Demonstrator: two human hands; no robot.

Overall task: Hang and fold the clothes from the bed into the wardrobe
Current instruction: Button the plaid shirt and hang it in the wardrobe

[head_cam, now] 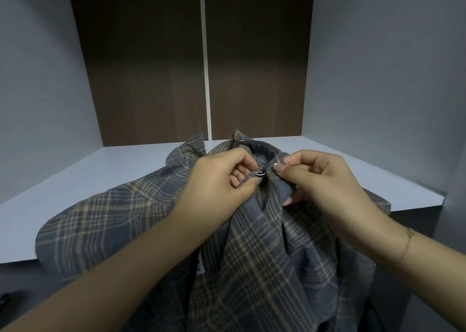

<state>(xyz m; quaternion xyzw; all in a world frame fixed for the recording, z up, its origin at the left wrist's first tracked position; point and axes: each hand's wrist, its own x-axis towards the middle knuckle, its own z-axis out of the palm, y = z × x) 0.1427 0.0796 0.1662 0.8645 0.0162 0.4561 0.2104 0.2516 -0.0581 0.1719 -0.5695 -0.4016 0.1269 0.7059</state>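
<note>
Head view shows the left hand [224,178] pinching the placket edge of a grey-blue plaid flannel shirt with thin tan lines [252,256], thumb and forefinger closed just beside a small dark shiny button [260,173]. Close by on the other side, the right hand [320,178] pinches the opposite placket edge, thumb on top and other fingertips tucked under the cloth. Both hands meet just below the collar [254,147], which stands up and points toward the back of the wardrobe. The shirt lies with its upper part spread on a pale white wardrobe shelf [121,165]; its lower part hangs over the shelf's front edge toward the person. A thin bracelet [407,246] circles the right wrist. Behind the shelf is a dark brown wood-grain back panel [151,79] split by a white vertical strip [205,67], with grey side walls. The step in hand looks like fastening the button near the collar. To do it well, keep both edges taut and level, line the buttonhole over the button, tilt the button edge-first through the slit, and avoid bunching the placket.
</note>
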